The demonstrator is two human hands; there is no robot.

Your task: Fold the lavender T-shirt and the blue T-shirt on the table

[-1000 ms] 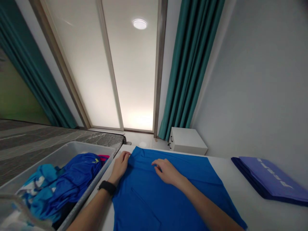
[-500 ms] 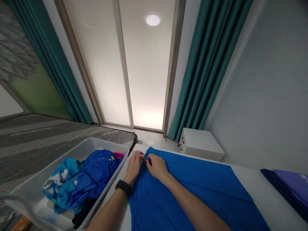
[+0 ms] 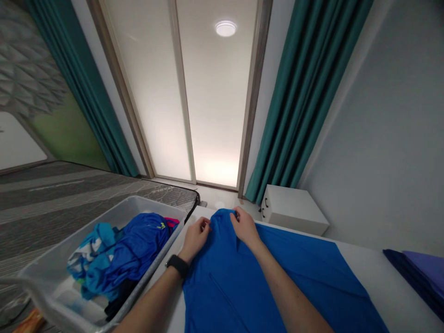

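A plain blue garment (image 3: 277, 282) lies spread over the white table (image 3: 367, 263), with a narrow crease running through its near part. At its far left corner, my left hand (image 3: 196, 237), with a black watch (image 3: 177, 265) on the wrist, pinches the cloth edge between curled fingers. My right hand (image 3: 244, 226) grips the far edge a little to the right, fingers closed on the fabric. Between the two hands the cloth bulges up in a rounded fold. Part of the garment is hidden under my right forearm.
Left of the table stands a white plastic tub (image 3: 133, 201) with crumpled blue clothes (image 3: 135, 249) inside. Folded purple and navy cloth (image 3: 421, 277) lies at the table's right. Beyond are a white cabinet (image 3: 294, 208), teal curtains (image 3: 305, 101) and a bare grey-striped mattress (image 3: 34, 194).
My right hand has moved right and slightly up along the garment's far edge, away from my left hand. The cloth between them has spread and lifted into a fold.
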